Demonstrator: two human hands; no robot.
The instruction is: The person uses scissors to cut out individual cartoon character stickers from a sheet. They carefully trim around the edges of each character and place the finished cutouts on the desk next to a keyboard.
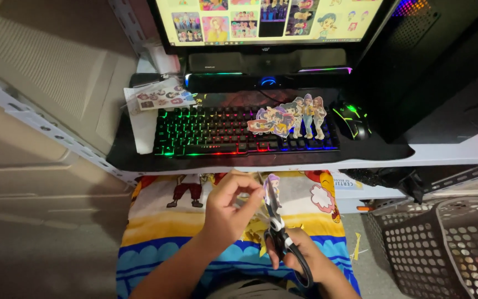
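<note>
Two hands work low in the view, above a colourful cartoon-print cloth (156, 221) that covers the person's lap. The left hand (225, 213) has its fingers curled and pinched on a small sticker cut-out (271, 188), a figure with purple hair on a glossy backing, held upright between the two hands. The right hand (300, 260) is closed through the black handles of a pair of scissors (280, 235), whose blades point up and meet the lower edge of the cut-out.

On the table (443, 152) above, going from left to right: a clear flat packet of small stickers (159, 95) lies on white paper at the left end of the keyboard; it is rectangular, with many little pink and purple pictures inside. Next is the backlit keyboard (211, 133), glowing green at its left and red to blue further right. On its right half rest already cut figures (289, 119), several cartoon characters side by side. Just beside the keyboard is a black mouse (352, 122) with green light. Behind them stands a monitor (272, 22) that shows rows of colourful pictures.

At the far right, lower down, stands a black perforated basket (449, 249).
</note>
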